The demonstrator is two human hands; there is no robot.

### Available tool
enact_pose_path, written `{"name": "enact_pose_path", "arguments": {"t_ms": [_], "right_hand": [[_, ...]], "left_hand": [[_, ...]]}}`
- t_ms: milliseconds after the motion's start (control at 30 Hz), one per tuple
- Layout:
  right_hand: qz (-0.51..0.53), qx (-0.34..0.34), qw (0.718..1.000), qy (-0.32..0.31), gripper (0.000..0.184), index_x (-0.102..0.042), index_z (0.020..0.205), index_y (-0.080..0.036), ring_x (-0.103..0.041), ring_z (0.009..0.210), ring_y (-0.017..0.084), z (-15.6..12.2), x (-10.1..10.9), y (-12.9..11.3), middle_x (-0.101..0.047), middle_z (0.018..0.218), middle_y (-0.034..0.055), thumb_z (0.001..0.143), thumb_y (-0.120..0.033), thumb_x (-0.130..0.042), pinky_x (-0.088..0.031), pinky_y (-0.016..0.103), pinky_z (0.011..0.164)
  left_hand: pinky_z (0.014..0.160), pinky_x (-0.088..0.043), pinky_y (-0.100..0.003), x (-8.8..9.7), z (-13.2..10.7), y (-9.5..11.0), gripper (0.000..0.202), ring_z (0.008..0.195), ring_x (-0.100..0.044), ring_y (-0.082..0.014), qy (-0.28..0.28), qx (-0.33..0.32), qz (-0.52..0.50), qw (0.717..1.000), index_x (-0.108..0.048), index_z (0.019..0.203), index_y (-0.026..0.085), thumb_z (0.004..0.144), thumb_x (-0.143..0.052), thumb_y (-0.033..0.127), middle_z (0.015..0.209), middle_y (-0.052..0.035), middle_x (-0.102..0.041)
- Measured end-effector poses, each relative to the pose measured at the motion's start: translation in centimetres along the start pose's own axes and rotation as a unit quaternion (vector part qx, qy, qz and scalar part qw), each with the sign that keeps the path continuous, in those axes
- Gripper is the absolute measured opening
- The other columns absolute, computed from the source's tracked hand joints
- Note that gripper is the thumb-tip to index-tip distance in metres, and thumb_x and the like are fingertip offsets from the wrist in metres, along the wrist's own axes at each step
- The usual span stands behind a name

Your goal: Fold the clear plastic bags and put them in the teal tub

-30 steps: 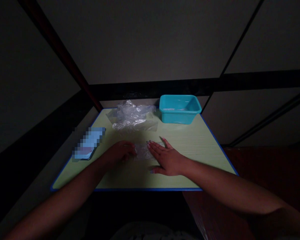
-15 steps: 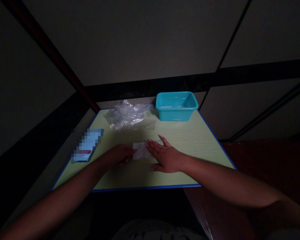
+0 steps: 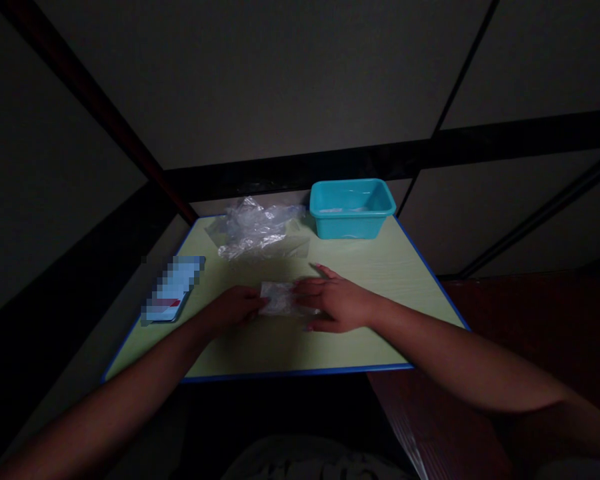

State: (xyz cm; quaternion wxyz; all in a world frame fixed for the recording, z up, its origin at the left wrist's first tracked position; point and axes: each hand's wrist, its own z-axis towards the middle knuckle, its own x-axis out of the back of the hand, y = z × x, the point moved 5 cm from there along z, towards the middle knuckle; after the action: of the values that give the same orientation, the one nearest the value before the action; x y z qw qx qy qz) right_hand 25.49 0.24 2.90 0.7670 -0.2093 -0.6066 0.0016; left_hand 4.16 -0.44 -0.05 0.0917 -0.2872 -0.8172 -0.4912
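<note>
Hands sharing one small piece of clear plastic (image 3: 279, 299) on a small table (image 3: 400, 273).
So the left hand (image 3: 243, 304) is pinching the plastic's left edge, thumb and fingertips together on it, while the right hand (image 3: 337, 303) is lying over the other end, fingers loosely spread and thumb sticking out apart, kinda blurry at the tips. That plastic is resting right between the two hands. Crumpled plastic wrap (image 3: 257, 230) is sitting just beyond the grip, a turquoise tub (image 3: 353, 228) is standing farther back to the right, and a pixelated phone (image 3: 173, 287) is lying left of the pinch.
</note>
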Motion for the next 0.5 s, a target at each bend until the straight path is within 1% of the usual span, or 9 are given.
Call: {"name": "enact_pose_path", "arguments": {"t_ms": [67,133,233,333,433,500], "right_hand": [[-0.001,0.007,1.000,0.009,0.047,-0.059,0.126,-0.016,-0.045,0.130,0.027,0.2,-0.2,0.0,-0.055,0.136,0.0154,0.087,-0.043,-0.060,-0.006,0.056,0.113],[-0.002,0.010,1.000,0.014,0.047,-0.059,0.125,-0.016,-0.047,0.128,0.027,0.2,-0.3,0.0,-0.057,0.134,0.0151,0.087,-0.043,-0.060,-0.008,0.057,0.113],[-0.001,0.010,1.000,0.015,0.047,-0.059,0.126,-0.016,-0.048,0.126,0.027,0.3,-0.4,0.2,-0.057,0.132,0.0146,0.087,-0.043,-0.060,-0.009,0.058,0.112],[-0.002,0.013,1.000,0.013,0.050,-0.057,0.128,-0.016,-0.048,0.125,0.028,0.3,-0.5,0.3,-0.057,0.132,0.0147,0.087,-0.044,-0.060,-0.016,0.057,0.110],[-0.014,0.026,0.999,0.029,0.049,-0.061,0.124,-0.016,-0.048,0.123,0.029,0.4,-0.4,0.2,-0.058,0.128,0.0151,0.085,-0.046,-0.061,-0.026,0.053,0.106],[-0.025,0.036,0.998,0.050,0.048,-0.065,0.119,-0.017,-0.045,0.126,0.030,0.3,-0.1,0.1,-0.056,0.131,0.0156,0.083,-0.048,-0.063,-0.026,0.052,0.106]], "left_hand": [[0.041,-0.025,-0.023,0.1,0.1,0.0,0.044,0.039,-0.037,-0.0087,0.002,-0.006,0.008,1.000,-0.051,0.057,0.019,0.061,-0.063,0.061,0.045,0.0056,-0.045],[0.043,-0.027,-0.023,0.3,0.1,0.2,0.042,0.041,-0.039,-0.0096,0.005,-0.025,0.015,1.000,-0.052,0.058,0.019,0.064,-0.062,0.059,0.047,0.0049,-0.047],[0.045,-0.028,-0.023,0.4,-0.2,0.9,0.040,0.043,-0.041,-0.0106,0.017,-0.059,0.041,0.997,-0.051,0.057,0.019,0.068,-0.058,0.057,0.047,0.0044,-0.048],[0.047,-0.029,-0.024,0.3,-0.5,1.8,0.039,0.045,-0.042,-0.0115,0.031,-0.078,0.064,0.994,-0.053,0.058,0.019,0.069,-0.057,0.056,0.048,0.0040,-0.049],[0.047,-0.030,-0.024,0.2,-0.6,2.3,0.039,0.046,-0.043,-0.0123,0.038,-0.084,0.073,0.993,-0.056,0.060,0.018,0.067,-0.057,0.057,0.049,0.0039,-0.049],[0.047,-0.030,-0.024,0.1,-0.4,2.3,0.039,0.046,-0.043,-0.0122,0.035,-0.081,0.073,0.993,-0.056,0.060,0.018,0.067,-0.056,0.057,0.049,0.0040,-0.049]]}}
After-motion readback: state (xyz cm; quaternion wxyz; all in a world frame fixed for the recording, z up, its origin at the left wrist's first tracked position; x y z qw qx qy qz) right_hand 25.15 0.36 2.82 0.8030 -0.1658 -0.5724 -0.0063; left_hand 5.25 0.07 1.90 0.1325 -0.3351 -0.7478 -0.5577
